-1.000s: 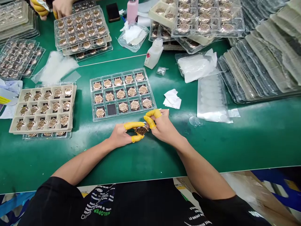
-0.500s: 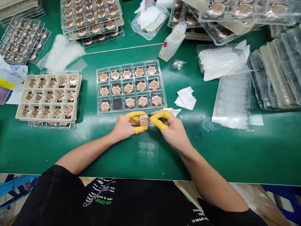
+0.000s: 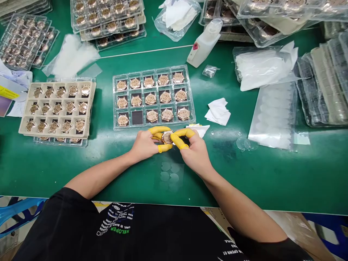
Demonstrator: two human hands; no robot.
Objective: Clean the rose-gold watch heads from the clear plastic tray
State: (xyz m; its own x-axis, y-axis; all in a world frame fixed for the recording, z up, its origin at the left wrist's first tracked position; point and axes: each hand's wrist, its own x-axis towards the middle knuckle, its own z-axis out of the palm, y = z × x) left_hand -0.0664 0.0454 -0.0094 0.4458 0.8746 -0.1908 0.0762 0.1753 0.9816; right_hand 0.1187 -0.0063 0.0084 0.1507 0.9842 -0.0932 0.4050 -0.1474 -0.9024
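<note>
My left hand [image 3: 145, 143], with yellow finger cots on its fingers, grips a rose-gold watch case [image 3: 167, 137] by its side, printed round face up. From the right, the thumb and forefinger of my right hand [image 3: 191, 143], also in yellow cots, press together at the case's right edge. A white wiping cloth [image 3: 201, 129] sticks out behind my right hand and seems held in its curled fingers. Just beyond my hands lies a clear tray [image 3: 125, 128] of similar watch cases, each in a pocket; one front-row pocket [image 3: 137, 117] shows only its dark bottom.
A beige tray [image 3: 54, 135] of watch cases sits at the left. Stacked trays [image 3: 107, 23] stand at the back. A white bottle [image 3: 203, 43], a folded wipe [image 3: 217, 112], and clear film sheets [image 3: 272, 119] lie to the right. Round clear stickers [image 3: 170, 172] lie before me.
My right hand has moved left, bringing its fingertips onto the watch case's right edge; the white cloth has shifted with it. My left hand still grips the case. The view has shifted slightly.
</note>
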